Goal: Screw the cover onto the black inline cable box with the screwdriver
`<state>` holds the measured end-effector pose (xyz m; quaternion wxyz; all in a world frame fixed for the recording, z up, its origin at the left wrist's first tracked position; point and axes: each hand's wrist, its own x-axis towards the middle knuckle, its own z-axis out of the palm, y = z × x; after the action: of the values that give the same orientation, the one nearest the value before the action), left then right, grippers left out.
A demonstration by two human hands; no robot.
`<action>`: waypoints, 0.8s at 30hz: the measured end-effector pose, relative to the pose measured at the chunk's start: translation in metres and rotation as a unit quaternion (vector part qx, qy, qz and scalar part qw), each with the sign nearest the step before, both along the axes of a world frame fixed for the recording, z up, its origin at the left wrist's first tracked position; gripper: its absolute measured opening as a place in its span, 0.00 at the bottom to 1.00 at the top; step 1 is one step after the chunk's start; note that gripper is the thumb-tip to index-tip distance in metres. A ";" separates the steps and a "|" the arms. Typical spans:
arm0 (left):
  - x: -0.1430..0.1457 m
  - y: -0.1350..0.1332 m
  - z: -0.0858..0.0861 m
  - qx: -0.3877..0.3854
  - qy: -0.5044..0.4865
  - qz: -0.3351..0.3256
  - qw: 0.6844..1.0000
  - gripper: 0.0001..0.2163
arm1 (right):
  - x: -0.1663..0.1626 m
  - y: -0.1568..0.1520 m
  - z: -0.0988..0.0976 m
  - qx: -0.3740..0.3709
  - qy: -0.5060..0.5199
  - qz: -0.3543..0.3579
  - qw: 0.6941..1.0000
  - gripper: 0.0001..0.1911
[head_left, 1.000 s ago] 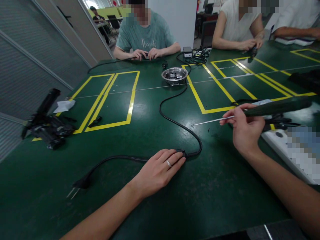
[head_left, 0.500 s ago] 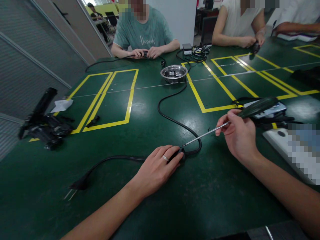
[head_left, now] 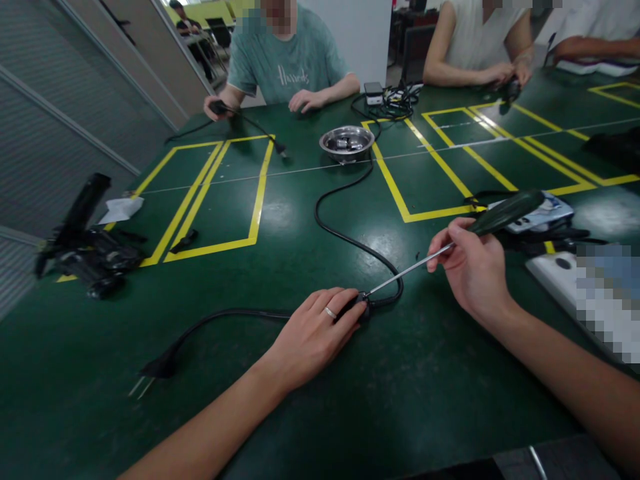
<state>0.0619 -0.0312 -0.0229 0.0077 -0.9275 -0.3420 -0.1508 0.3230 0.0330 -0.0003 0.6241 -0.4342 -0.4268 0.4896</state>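
While the left hand (head_left: pixel 311 339) clamps its fingers on the housing (head_left: pixel 364 311), the right hand (head_left: pixel 477 270) clamps the screwdriver (head_left: pixel 507 213) in its fingers, tip (head_left: pixel 369 293) at the housing

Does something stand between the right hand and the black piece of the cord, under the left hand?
Only the cord's bend lies between them, and the screwdriver in the right hand passes over it, its tip seemingly at the black piece. Nothing visible blocks that line; the left hand covers part of the piece.

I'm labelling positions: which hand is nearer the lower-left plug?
Left. The left hand is right of the plug, over its cord; the right hand, gripping the screwdriver, is farther right.
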 end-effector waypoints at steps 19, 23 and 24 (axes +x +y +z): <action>0.006 0.002 0.003 -0.007 0.030 0.014 0.999 0.20 | -0.001 0.001 -0.002 0.001 0.032 -0.022 0.999 0.03; 0.005 0.001 0.002 -0.015 0.019 0.015 1.000 0.18 | 0.000 0.001 0.000 0.011 0.040 -0.032 0.999 0.03; 0.004 0.001 0.001 -0.022 0.018 0.018 0.999 0.18 | 0.000 0.001 0.001 0.014 0.040 -0.033 0.999 0.03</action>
<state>0.0663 -0.0299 -0.0215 -0.0038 -0.9236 -0.3617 -0.1268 0.3232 0.0341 0.0006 0.6631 -0.4189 -0.3936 0.4795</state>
